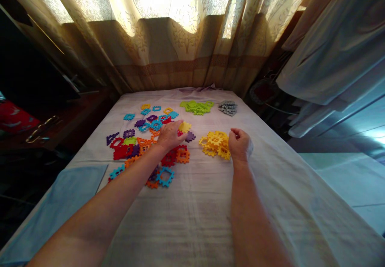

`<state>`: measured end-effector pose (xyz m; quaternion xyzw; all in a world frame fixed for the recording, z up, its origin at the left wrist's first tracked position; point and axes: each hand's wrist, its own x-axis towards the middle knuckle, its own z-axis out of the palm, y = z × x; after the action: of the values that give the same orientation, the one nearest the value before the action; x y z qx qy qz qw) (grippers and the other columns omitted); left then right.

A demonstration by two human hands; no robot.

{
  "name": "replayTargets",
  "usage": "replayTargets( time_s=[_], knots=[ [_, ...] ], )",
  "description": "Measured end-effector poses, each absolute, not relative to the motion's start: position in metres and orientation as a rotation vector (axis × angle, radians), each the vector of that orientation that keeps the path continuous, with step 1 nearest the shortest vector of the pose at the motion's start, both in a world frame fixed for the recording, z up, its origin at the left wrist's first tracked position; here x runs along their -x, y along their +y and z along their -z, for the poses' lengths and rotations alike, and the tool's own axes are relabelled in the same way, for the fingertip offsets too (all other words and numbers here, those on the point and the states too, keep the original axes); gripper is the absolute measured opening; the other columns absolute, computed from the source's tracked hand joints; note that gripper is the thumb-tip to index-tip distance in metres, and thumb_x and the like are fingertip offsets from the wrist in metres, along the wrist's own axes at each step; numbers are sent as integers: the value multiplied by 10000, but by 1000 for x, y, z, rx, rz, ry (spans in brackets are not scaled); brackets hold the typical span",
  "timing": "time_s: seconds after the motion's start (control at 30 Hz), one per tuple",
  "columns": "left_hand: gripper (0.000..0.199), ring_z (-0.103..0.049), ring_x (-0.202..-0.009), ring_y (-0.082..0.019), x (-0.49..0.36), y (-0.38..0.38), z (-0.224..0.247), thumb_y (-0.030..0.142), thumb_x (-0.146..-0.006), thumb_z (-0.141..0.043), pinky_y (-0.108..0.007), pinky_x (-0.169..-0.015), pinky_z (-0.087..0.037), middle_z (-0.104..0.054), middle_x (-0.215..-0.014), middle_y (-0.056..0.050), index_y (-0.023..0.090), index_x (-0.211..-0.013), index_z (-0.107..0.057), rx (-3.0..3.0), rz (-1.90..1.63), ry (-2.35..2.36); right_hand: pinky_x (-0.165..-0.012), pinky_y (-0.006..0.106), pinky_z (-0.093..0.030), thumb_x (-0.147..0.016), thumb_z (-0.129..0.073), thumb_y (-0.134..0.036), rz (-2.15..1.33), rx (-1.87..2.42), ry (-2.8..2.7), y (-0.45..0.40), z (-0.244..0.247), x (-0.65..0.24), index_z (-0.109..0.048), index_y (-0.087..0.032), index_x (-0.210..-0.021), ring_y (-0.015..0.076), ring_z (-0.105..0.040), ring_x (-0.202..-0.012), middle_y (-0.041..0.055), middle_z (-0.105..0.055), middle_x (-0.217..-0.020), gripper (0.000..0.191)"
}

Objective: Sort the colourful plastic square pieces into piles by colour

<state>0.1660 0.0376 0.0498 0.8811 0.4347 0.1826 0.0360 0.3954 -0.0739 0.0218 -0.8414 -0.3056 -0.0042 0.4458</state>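
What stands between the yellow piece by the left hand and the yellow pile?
A purple piece lies beside the yellow piece at the left hand, partly in the way. Past it, only cloth shows before the yellow pile, by the right hand.

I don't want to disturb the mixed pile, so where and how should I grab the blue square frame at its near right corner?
Pinch the blue square frame by its right-hand bar, coming from the right over the bare cloth. Its open middle should admit a fingertip; its right edge looks free, while an orange piece crowds its left.
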Motion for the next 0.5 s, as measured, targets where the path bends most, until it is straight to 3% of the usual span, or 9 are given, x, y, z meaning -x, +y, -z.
replayTargets(
  time_s=[0.27,0.5],
  knots=[
    [605,-592,-1221,-287,-228,-18,-33,377,-837,-679,-443,-1069,-441,-642,-1315,-150,134,-1365,-510,-2714,-528,986,-889,361,-467,-800,-437,-318,20,2024,-736,-74,-12,-396,-736,-142,-1012,247,-629,-954,136,-717,-1047,406],
    [599,-512,-1330,-304,-202,-33,-20,345,-844,-676,-527,-1127,-395,-580,-1403,-153,161,-1384,-492,-2717,-497,1035,-958,383,-454,-845,-415,-379,-74,2002,-775,-71,-2,-399,-715,-116,-1062,260,-619,-1038,156,-709,-1109,454]
  ],
)
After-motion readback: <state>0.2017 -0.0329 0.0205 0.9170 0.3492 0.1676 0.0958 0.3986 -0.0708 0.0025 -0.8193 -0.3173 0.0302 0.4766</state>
